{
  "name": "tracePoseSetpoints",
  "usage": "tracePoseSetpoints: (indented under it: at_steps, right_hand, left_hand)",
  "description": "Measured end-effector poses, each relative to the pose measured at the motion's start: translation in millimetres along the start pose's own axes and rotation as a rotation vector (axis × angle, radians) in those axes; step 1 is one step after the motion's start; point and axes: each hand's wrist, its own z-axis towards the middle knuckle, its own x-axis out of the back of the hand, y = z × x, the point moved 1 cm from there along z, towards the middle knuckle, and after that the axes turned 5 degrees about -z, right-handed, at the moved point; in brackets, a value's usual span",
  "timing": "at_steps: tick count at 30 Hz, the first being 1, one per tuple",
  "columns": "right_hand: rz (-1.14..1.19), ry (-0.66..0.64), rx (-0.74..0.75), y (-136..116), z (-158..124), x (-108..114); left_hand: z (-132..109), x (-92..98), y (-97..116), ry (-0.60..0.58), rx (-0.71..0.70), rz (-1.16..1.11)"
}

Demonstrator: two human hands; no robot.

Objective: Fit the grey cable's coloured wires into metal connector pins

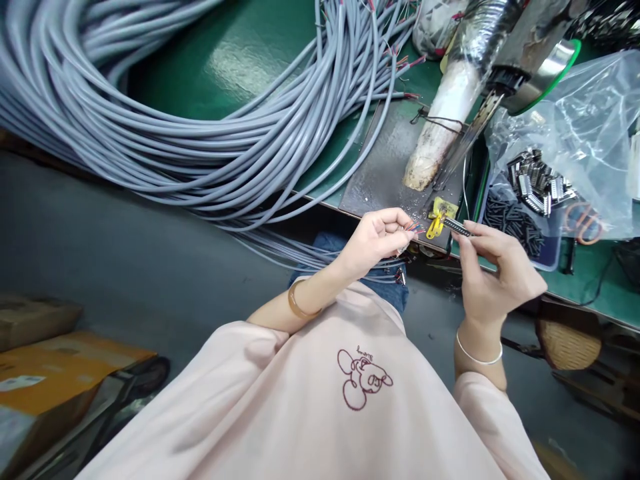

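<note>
Pinched between thumb and fingers of the left hand (377, 240), just left of the yellow clip (436, 223): a small fan of coloured wires (414, 229), gripped near the ends, probably to leave the tips free and easy to see. Pinched at one end by the right hand (493, 267), just right of the clip: a small ridged plug (457, 227), other end pointed at the clip, perhaps for a steady rest there; cannot tell whether touching or just short of it. Both hands close about the clip, likely so as to keep wires and plug in one small patch of view. Under the clip and out to its left, a dark metal plate (375, 167), perhaps as a shield for the green counter (225, 93). Above the clip, a thick white wrapped tube (435, 143), bound with a dark cord (445, 120). Well to the left of the clip, a broad sweep of grey cables (240, 153), frayed ends grouped together, presumably against tangling. Right of the clip, a tray (553, 253) with small black pieces (515, 220) and metal plugs (535, 180), seemingly for easy reach; farther right, orange scissors (584, 223).
</note>
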Motion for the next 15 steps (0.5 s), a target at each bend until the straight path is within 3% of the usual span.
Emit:
tracePoseSetpoints:
  at_steps: [3, 11, 15]
  right_hand:
    - [-0.107, -0.028, 0.161, 9, -5, -1]
    - [-0.116, -0.409, 0.438, 17, -14, -3]
    - [-0.039, -0.325, 0.425, 11, -15, -5]
  left_hand:
    - [0, 1.3, 0, 0.0, -0.02, 0.005]
    - [-2, 0.7, -2, -0.042, -0.088, 0.017]
    - [-4, -2.2, -6, -0.102, -0.095, 0.046]
